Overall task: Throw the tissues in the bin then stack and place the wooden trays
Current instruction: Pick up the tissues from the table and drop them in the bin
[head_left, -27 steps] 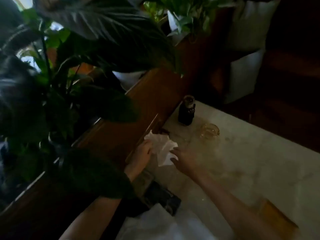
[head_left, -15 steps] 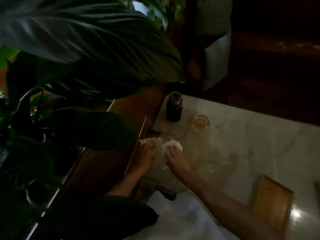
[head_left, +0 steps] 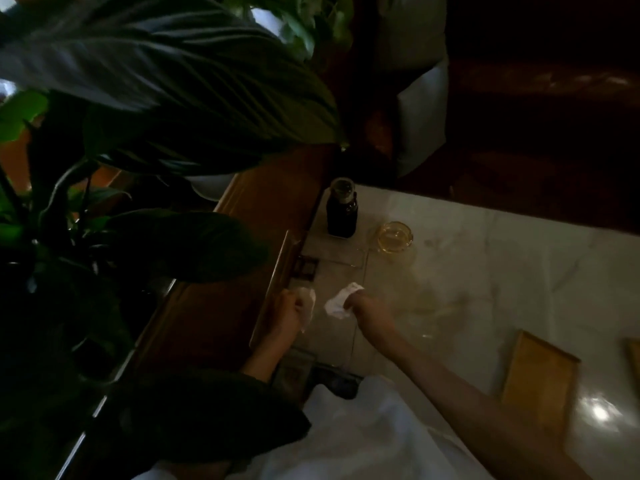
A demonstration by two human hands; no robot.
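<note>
spreading across the right of the view, a pale marble table is the landmark for everything else. along the table's left edge runs a wooden ledge, and beyond that ledge broad dark plant leaves fill the left of the frame. on the table's near right part lies a wooden tray, flat, with the edge of a second wooden tray just showing at the frame's right border, a gap between the two. at the table's far left corner stands a dark bottle, and just to its right sits a small glass ashtray. over the table's left edge, the left hand is curled closed around a crumpled white tissue. close by, apart from it and further onto the table, the right hand is fisted, pinching another crumpled tissue at its fingertips. no bin can be made out in the dim light.
</note>
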